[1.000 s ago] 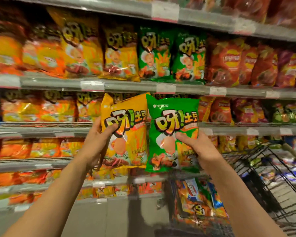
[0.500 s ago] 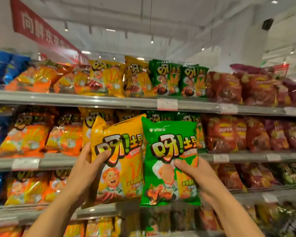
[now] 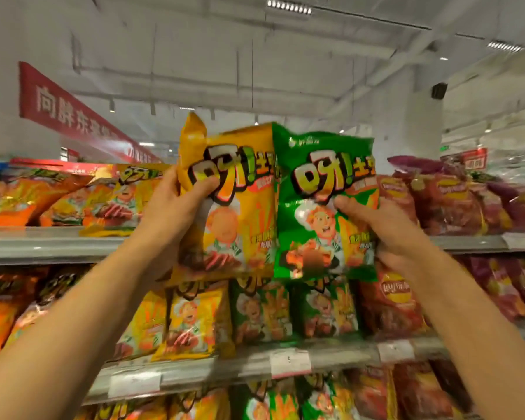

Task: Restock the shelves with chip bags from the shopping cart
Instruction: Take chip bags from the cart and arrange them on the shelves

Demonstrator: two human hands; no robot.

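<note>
At the centre of the frame the left hand (image 3: 167, 213) grips a yellow chip bag (image 3: 234, 204), thumb curled across its front by the printed letters, the other fingers wrapped behind its left edge. Just right of it, edges touching, the right hand (image 3: 388, 234) holds a green chip bag (image 3: 322, 207), thumb pressed on the front, fingers hidden behind its right side. Both bags stand upright, raised before the top shelf (image 3: 43, 244), above the stocked middle shelf (image 3: 255, 362)
</note>
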